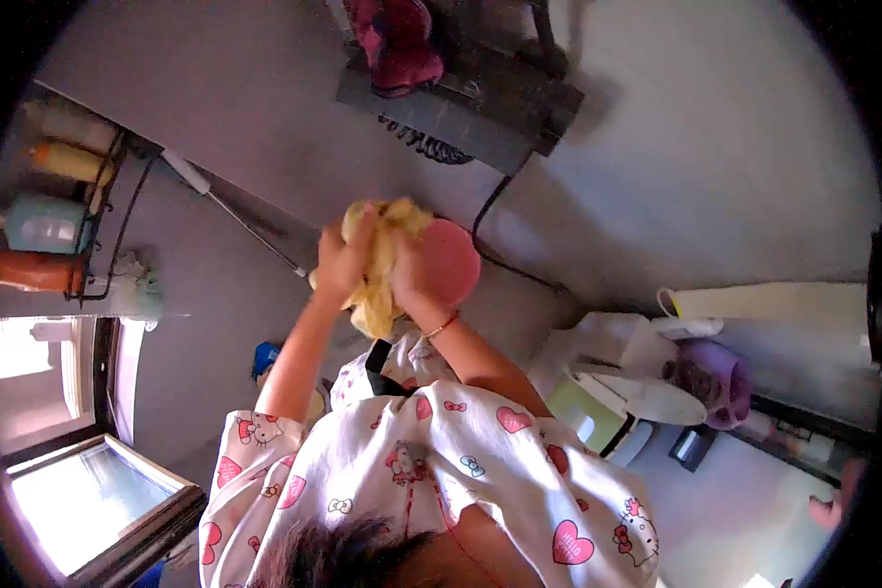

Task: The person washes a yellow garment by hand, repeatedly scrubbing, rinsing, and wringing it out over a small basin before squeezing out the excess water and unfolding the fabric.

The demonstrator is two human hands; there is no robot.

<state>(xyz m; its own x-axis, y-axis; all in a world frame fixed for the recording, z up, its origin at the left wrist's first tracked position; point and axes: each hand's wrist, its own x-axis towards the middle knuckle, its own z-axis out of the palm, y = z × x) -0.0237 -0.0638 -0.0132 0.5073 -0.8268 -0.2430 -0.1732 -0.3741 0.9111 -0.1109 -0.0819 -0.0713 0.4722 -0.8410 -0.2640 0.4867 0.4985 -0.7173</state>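
Note:
A crumpled yellow cloth is bunched up in front of my body, squeezed between both hands. My left hand grips it from the left side with curled fingers. My right hand closes around its right side, close to the left hand. Just right of and beyond the cloth, a round pink basin shows in part; the hands and cloth cover the rest. Whether the cloth touches the basin I cannot tell.
A wire rack with several bottles hangs at the left, above an open window. A thin pole leans nearby. A dark box-like fixture bears a dark red item. A purple basket is at the right.

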